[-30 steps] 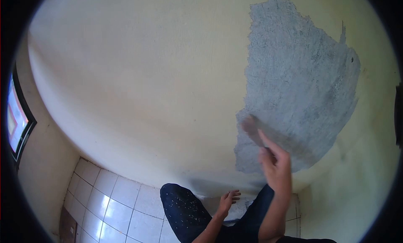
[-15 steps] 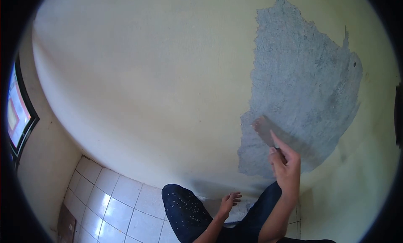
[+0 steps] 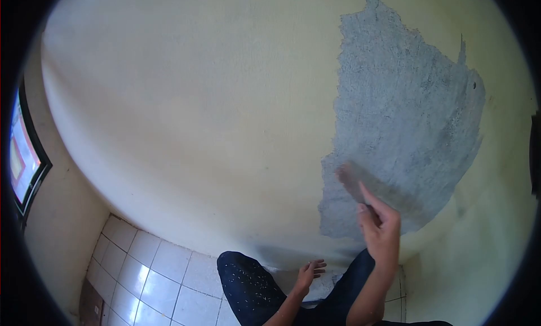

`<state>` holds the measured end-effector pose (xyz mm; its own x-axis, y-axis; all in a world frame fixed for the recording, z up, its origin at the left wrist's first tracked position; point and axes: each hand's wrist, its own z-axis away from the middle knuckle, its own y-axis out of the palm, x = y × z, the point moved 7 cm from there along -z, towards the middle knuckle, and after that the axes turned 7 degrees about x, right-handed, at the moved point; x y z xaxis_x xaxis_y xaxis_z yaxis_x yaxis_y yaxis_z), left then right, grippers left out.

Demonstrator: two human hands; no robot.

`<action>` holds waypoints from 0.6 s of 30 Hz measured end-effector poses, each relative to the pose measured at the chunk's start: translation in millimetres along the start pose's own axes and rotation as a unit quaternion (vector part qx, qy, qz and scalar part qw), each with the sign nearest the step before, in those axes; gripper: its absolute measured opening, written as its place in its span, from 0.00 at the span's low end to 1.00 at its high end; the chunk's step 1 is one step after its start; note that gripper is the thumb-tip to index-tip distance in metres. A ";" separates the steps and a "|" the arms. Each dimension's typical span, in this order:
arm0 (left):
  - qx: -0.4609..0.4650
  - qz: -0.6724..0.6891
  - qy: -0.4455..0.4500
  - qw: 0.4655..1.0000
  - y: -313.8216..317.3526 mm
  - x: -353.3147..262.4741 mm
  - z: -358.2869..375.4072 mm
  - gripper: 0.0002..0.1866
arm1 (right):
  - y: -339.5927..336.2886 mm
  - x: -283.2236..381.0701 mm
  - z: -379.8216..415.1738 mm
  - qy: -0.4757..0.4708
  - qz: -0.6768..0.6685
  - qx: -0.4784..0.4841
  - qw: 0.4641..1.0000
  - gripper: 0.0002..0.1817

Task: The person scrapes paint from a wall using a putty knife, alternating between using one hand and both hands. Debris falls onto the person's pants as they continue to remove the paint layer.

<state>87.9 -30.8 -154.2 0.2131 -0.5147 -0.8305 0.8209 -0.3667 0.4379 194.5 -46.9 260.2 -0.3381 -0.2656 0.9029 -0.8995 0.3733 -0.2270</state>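
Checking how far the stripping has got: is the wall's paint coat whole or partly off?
Partly off. A large grey bare patch shows in the cream wall, and the right hand holds a scraper at its lower edge.

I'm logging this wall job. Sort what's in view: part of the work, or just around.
Part of the work:
right hand, gripping the scraper
scraper, blade on the wall
bare grey patch
painted wall

Just around:
left hand, open, low by the knee
tiled floor
window
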 end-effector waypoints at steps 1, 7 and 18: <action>0.002 -0.002 -0.006 1.000 -1.5 1.1 -3.8 0.26 | -4.2 1.1 0.4 -0.012 0.003 -0.001 1.000 0.24; 0.008 -0.007 0.010 1.000 -2.9 12.2 -12.4 0.26 | 34.0 12.3 -8.1 -0.032 -0.005 0.055 0.998 0.22; -0.002 -0.005 -0.010 1.000 -4.1 0.7 -4.6 0.27 | 10.8 19.3 5.5 -0.018 0.004 -0.025 1.000 0.22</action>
<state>87.1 -26.1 -158.2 0.1940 -0.5262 -0.8280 0.8247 -0.3696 0.4281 176.8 -52.9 273.1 -0.3560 -0.2938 0.8871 -0.8819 0.4197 -0.2149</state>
